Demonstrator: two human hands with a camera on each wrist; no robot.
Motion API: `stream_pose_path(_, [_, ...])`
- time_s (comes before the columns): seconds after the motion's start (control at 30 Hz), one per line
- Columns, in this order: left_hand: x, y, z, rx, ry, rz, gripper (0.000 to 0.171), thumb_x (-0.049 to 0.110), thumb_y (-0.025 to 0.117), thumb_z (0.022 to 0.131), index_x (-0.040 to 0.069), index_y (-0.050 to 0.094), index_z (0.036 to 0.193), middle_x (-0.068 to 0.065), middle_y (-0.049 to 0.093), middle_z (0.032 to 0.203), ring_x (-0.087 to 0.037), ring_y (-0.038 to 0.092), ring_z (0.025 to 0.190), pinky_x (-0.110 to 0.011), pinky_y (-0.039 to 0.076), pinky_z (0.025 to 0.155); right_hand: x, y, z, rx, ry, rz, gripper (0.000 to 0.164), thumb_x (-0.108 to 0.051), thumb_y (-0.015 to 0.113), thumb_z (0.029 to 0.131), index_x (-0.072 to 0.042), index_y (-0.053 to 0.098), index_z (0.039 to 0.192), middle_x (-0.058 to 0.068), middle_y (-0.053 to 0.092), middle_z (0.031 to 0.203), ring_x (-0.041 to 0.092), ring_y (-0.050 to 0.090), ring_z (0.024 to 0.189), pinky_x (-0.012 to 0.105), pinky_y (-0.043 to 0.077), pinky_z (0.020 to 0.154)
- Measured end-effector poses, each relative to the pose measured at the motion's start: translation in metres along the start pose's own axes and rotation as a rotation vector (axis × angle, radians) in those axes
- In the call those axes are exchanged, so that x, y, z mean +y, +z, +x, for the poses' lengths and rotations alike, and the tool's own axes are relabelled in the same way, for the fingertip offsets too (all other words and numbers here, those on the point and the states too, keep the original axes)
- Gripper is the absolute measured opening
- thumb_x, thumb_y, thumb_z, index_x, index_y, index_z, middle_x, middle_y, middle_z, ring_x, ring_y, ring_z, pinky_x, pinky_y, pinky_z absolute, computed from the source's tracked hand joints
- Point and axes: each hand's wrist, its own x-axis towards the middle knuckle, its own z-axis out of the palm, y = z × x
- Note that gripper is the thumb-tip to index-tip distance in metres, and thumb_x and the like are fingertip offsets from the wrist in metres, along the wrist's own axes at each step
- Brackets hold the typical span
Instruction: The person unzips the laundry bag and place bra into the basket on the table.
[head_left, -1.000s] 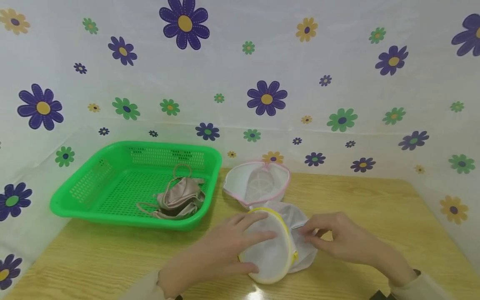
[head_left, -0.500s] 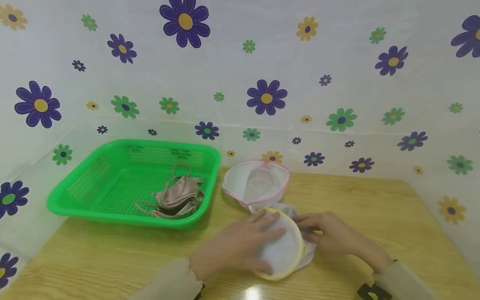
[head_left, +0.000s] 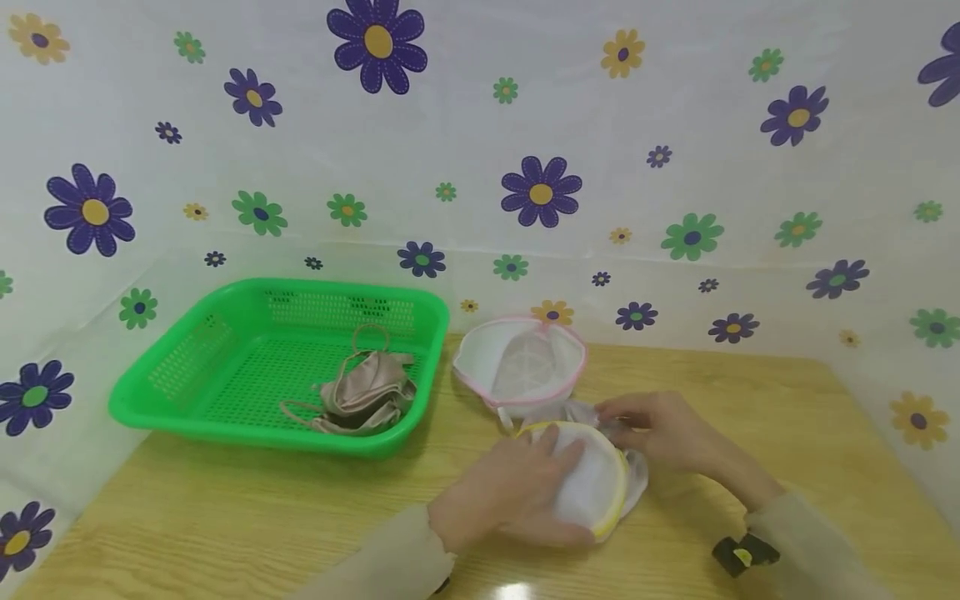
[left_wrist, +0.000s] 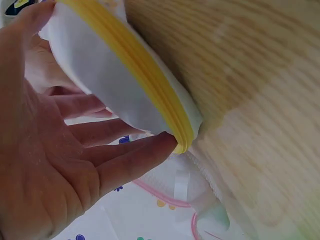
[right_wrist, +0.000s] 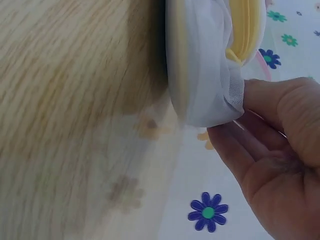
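A round white mesh laundry bag [head_left: 596, 475] with a yellow zipper [left_wrist: 145, 75] is near the middle of the wooden table. My left hand [head_left: 517, 492] spans its round face, with the thumb at one edge and a fingertip at the zipper on the opposite edge. On the far right side, my right hand [head_left: 660, 433] pinches the bag's loose white fabric [right_wrist: 205, 75] between thumb and fingers. Just behind, a second white mesh bag [head_left: 480, 358] with pink trim stands with its mouth spread.
A green plastic basket [head_left: 240, 435] stands at the left, holding a crumpled beige strappy garment [head_left: 367, 392]. Behind the table [head_left: 750, 408] hangs a white cloth [head_left: 450, 133] printed with flowers.
Both hands and the yellow-zipped bag have shifted a little to the right. The right fingers have moved farther along the bag's fabric toward the back. Basket and pink-trimmed bag stay put.
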Motion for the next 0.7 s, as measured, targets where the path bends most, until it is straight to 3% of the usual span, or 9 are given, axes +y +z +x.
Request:
stream_pose_path(0.1, [0.002,0.001,0.002,0.006,-0.019,-0.028,0.091,0.079,0.058,0.081,0.017,0.046,0.147,-0.014,0.060,0.136,-0.028,0.067,0.104,-0.034,0.057,0.081,-0.004,-0.003,-0.009,0.140,-0.057,-0.050,0.020,0.001,0.075,0.087,-0.009,0.077,0.104,0.006,0.078,0.107,0.020,0.075,0.095,0.032,0.062,0.080])
stream_pose_path(0.17, [0.001,0.002,0.003,0.013,-0.021,-0.045,0.091,0.077,0.060,0.079,0.017,0.046,0.145,-0.012,0.059,0.132,-0.027,0.067,0.102,-0.033,0.057,0.078,-0.008,-0.005,-0.017,0.184,-0.057,-0.052,0.020,0.004,0.074,0.086,-0.011,0.078,0.100,0.001,0.078,0.099,0.008,0.071,0.085,0.027,0.061,0.073])
stream_pose_path(0.27, [-0.002,0.003,0.003,0.028,-0.021,-0.076,0.090,0.076,0.064,0.077,0.017,0.046,0.144,-0.010,0.059,0.129,-0.024,0.067,0.099,-0.032,0.057,0.078,-0.015,-0.009,-0.028,0.128,0.006,-0.008,0.017,-0.002,0.073,0.089,-0.012,0.078,0.101,-0.003,0.078,0.096,-0.002,0.066,0.082,0.023,0.058,0.070])
stream_pose_path(0.4, [-0.005,0.005,0.001,0.035,-0.013,-0.116,0.090,0.074,0.065,0.077,0.017,0.044,0.145,-0.010,0.058,0.130,-0.024,0.067,0.100,-0.032,0.057,0.082,-0.021,-0.008,-0.035,0.029,0.068,0.027,0.016,-0.012,0.073,0.094,-0.011,0.077,0.109,0.002,0.079,0.102,0.001,0.069,0.086,0.022,0.059,0.071])
stream_pose_path(0.7, [-0.010,0.005,-0.001,0.001,-0.024,-0.206,0.096,0.072,0.060,0.084,0.023,0.030,0.161,-0.015,0.048,0.151,-0.031,0.064,0.119,-0.041,0.057,0.093,-0.021,0.004,-0.030,0.061,0.016,-0.029,0.014,-0.007,0.073,0.092,-0.009,0.078,0.104,-0.002,0.077,0.091,-0.001,0.066,0.081,0.020,0.057,0.066])
